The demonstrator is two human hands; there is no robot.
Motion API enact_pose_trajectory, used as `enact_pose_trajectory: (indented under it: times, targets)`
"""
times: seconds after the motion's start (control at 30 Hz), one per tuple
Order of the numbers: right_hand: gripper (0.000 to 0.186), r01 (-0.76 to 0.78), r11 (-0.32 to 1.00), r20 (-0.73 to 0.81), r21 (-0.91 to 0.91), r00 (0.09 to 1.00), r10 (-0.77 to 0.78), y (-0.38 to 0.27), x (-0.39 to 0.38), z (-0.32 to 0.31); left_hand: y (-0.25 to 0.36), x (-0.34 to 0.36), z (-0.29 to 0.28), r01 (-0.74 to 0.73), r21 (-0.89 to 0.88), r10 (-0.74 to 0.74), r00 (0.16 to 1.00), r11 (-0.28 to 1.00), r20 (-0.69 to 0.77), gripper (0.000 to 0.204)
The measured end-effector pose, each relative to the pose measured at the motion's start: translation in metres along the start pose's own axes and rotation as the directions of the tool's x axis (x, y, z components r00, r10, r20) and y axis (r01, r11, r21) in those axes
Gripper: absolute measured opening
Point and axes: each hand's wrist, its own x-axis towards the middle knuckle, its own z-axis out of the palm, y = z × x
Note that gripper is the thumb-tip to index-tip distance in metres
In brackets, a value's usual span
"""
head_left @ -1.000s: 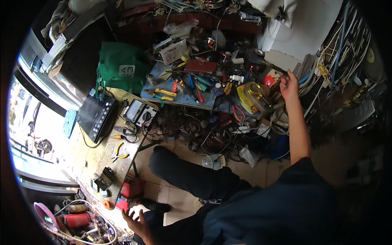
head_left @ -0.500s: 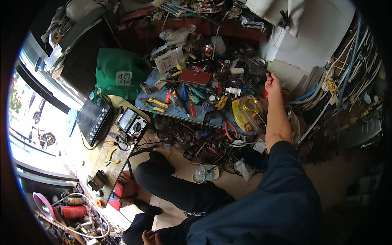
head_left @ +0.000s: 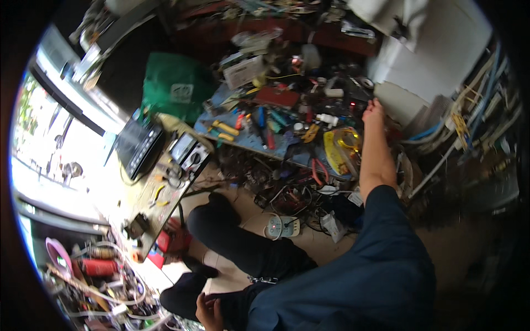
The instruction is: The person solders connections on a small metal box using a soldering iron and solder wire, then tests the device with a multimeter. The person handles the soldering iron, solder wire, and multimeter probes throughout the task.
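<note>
Since a second ago, the left hand [head_left: 210, 313] has withdrawn from beside the wooden desk [head_left: 138, 201] to the thigh, half-open and apparently empty, leaving the right hand [head_left: 374, 109] reaching alone. Its fingers bend together at the blue desk's [head_left: 282, 149] far right, grip untellable, beyond a glossy yellow coil [head_left: 358, 144], round and smooth.

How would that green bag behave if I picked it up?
The bag would probably flop, since its sides look like soft fabric. It likely won't roll, given its broad, flattish shape. Weight's unclear; any contents are hidden.
</note>
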Motion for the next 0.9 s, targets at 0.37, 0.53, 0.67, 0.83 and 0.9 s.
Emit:
enact_pose_trajectory:
  times: [0.37, 0.53, 0.67, 0.83, 0.9]
  targets:
    - [0.039, -0.481, 0.772, 0.382, -0.416, 0.677, 0.629, -0.182, 0.118, -0.023, 0.043, 0.006, -0.022, 0.003, -0.071, 0.003, 0.997, 0.997, 0.08, 0.049]
    - [0.037, 0.128, 0.879, 0.545, -0.46, 0.822, 0.166, -0.19, -0.031, 0.027, 0.019, 0.066, -0.037, -0.076, 0.002, 0.075, 0.986, 0.997, -0.149, 0.055]
    - [0.028, 0.624, 0.66, 0.757, -0.418, 0.641, -0.126, -0.073, -0.342, 0.064, -0.029, 0.178, -0.029, -0.142, -0.025, 0.115, 0.881, 0.99, -0.458, 0.069]
    - [0.025, 0.893, 0.448, 0.937, -0.045, -0.117, 0.329, 0.134, -0.619, -0.003, -0.046, 0.299, -0.028, -0.025, -0.235, -0.112, 0.826, 0.972, -0.552, 0.11]
    - [0.046, 0.855, 0.518, 0.854, -0.032, -0.246, 0.459, 0.196, -0.7, -0.011, -0.053, 0.324, -0.024, -0.058, -0.267, -0.11, 0.811, 0.962, -0.574, 0.112]
